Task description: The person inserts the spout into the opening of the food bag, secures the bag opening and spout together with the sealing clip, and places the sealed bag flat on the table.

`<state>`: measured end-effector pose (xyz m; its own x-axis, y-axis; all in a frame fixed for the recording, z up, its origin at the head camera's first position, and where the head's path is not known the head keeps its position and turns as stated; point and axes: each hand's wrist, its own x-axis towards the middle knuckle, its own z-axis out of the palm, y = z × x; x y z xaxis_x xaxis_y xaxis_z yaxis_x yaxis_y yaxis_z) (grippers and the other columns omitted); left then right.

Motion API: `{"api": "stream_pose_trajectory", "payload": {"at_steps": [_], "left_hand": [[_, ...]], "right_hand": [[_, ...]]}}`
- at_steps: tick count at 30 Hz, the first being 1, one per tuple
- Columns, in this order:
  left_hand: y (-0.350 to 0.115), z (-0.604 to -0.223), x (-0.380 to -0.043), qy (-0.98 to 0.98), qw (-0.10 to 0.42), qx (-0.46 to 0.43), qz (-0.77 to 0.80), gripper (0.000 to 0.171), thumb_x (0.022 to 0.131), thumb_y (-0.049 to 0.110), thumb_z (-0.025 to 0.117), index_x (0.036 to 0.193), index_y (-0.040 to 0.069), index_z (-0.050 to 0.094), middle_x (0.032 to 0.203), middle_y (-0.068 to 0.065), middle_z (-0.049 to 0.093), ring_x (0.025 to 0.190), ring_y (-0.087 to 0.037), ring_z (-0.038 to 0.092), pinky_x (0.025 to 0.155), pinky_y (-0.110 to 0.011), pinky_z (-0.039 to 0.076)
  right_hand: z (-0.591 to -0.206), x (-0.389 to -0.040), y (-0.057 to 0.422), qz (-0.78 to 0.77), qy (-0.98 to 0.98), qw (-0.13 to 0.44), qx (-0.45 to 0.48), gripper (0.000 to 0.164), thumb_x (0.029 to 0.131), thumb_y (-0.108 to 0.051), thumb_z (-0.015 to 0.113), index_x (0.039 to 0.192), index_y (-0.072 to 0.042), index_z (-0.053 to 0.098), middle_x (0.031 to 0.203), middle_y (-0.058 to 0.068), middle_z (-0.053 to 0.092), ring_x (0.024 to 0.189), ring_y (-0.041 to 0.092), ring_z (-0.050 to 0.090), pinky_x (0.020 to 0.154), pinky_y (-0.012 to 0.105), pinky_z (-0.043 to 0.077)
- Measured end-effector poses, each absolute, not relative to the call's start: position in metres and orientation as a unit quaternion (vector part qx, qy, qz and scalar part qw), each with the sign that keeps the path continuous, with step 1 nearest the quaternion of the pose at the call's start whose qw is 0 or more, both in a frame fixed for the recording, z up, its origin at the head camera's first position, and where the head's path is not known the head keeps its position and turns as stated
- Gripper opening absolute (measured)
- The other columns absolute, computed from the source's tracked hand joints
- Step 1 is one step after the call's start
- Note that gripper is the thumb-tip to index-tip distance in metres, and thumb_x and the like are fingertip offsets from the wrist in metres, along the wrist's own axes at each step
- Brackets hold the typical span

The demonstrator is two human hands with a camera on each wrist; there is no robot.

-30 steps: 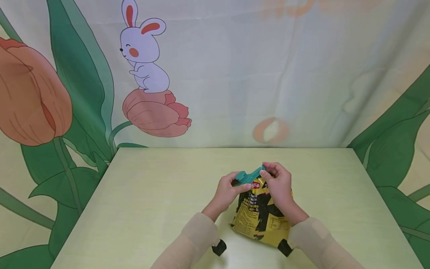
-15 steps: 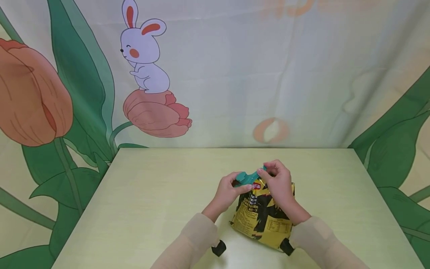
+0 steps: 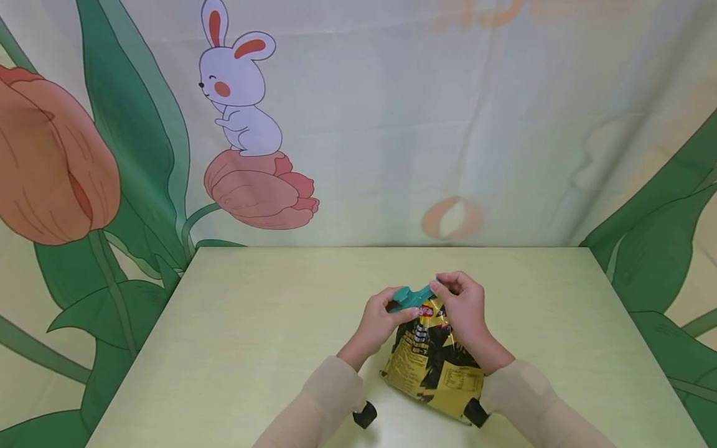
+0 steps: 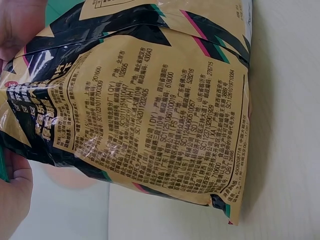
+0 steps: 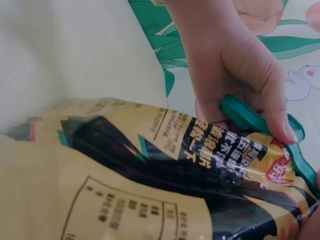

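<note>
A gold and black chip bag (image 3: 448, 379) stands at the front of the table, leaning, its printed back towards me. Across its top lies a green bag clip (image 3: 411, 298). My left hand (image 3: 376, 320) grips the clip's wider end, thumb over the front, as the right wrist view also shows for this hand (image 5: 240, 70). At the clip's other end my right hand (image 3: 467, 308) pinches the clip together with the bag's top, hiding that corner. Small print covers the bag (image 4: 145, 120) in the left wrist view.
The pale table (image 3: 252, 323) ends at a printed curtain (image 3: 370, 124) with a rabbit and tulips. Small black blocks, one at the left cuff (image 3: 365, 414) and one at the right (image 3: 476, 412), hang below the sleeves.
Both hands stay on the clip and bag top. My right fingers have shifted slightly left and down along the clip, whose raised end now sits lower. The bag swayed slightly.
</note>
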<state>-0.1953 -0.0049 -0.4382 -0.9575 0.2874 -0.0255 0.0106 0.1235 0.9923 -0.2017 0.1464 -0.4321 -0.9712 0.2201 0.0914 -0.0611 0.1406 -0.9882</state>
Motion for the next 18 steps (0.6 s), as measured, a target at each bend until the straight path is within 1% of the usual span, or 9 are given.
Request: {"api": "stream_pose_trajectory", "payload": {"at_steps": [5,8,10,13,14,16,18], "left_hand": [[-0.007,-0.44,-0.195,0.742,0.106,0.102,0.654,0.033,0.081,0.013,0.064,0.11,0.001,0.057,0.101,-0.013,0.059,0.081,-0.009,0.05,0.075,-0.025,0.048],[-0.009,-0.44,-0.196,0.742,0.109,0.109,0.652,0.034,0.081,0.014,0.064,0.111,0.001,0.057,0.102,-0.014,0.059,0.081,-0.009,0.051,0.075,-0.026,0.048],[-0.01,-0.44,-0.196,0.742,0.114,0.111,0.652,0.034,0.081,0.014,0.064,0.112,0.001,0.057,0.102,-0.014,0.059,0.081,-0.008,0.052,0.075,-0.026,0.048],[-0.012,-0.441,-0.197,0.742,0.117,0.111,0.651,0.034,0.081,0.014,0.064,0.112,0.001,0.057,0.102,-0.015,0.059,0.081,-0.008,0.053,0.075,-0.026,0.049],[-0.012,-0.441,-0.198,0.742,0.12,0.108,0.651,0.035,0.081,0.015,0.064,0.112,0.001,0.057,0.102,-0.015,0.06,0.081,-0.007,0.053,0.075,-0.027,0.049],[-0.012,-0.442,-0.198,0.743,0.122,0.105,0.65,0.035,0.081,0.016,0.064,0.112,0.001,0.057,0.102,-0.015,0.06,0.082,-0.007,0.054,0.076,-0.027,0.049],[-0.013,-0.444,-0.199,0.743,0.123,0.1,0.651,0.034,0.081,0.017,0.064,0.111,0.002,0.057,0.102,-0.014,0.061,0.082,-0.007,0.054,0.076,-0.028,0.049]], "right_hand": [[-0.432,-0.202,0.148,0.662,-0.742,0.093,-0.047,0.017,0.081,-0.005,0.062,0.095,0.003,0.061,0.088,0.009,0.063,0.07,0.002,0.057,0.06,0.017,0.048],[-0.43,-0.202,0.15,0.653,-0.753,0.077,-0.036,0.02,0.081,-0.009,0.063,0.097,0.003,0.06,0.087,0.009,0.063,0.072,0.004,0.057,0.062,0.017,0.048],[-0.43,-0.202,0.153,0.631,-0.773,0.067,-0.022,0.023,0.081,-0.011,0.063,0.1,0.001,0.06,0.09,0.011,0.062,0.077,0.007,0.057,0.066,0.02,0.048],[-0.433,-0.201,0.157,0.579,-0.814,0.057,0.01,0.029,0.082,-0.016,0.063,0.107,-0.004,0.057,0.103,0.013,0.06,0.093,0.016,0.056,0.075,0.027,0.047],[-0.435,-0.2,0.158,0.56,-0.826,0.056,0.02,0.031,0.082,-0.017,0.063,0.109,-0.006,0.056,0.107,0.012,0.059,0.099,0.019,0.055,0.076,0.029,0.047],[-0.437,-0.199,0.16,0.526,-0.847,0.061,0.041,0.034,0.082,-0.019,0.063,0.113,-0.009,0.055,0.114,0.011,0.058,0.105,0.022,0.053,0.071,0.031,0.047],[-0.439,-0.199,0.162,0.493,-0.864,0.078,0.064,0.037,0.081,-0.019,0.064,0.116,-0.011,0.055,0.113,0.011,0.058,0.098,0.024,0.054,0.063,0.029,0.046]]}}
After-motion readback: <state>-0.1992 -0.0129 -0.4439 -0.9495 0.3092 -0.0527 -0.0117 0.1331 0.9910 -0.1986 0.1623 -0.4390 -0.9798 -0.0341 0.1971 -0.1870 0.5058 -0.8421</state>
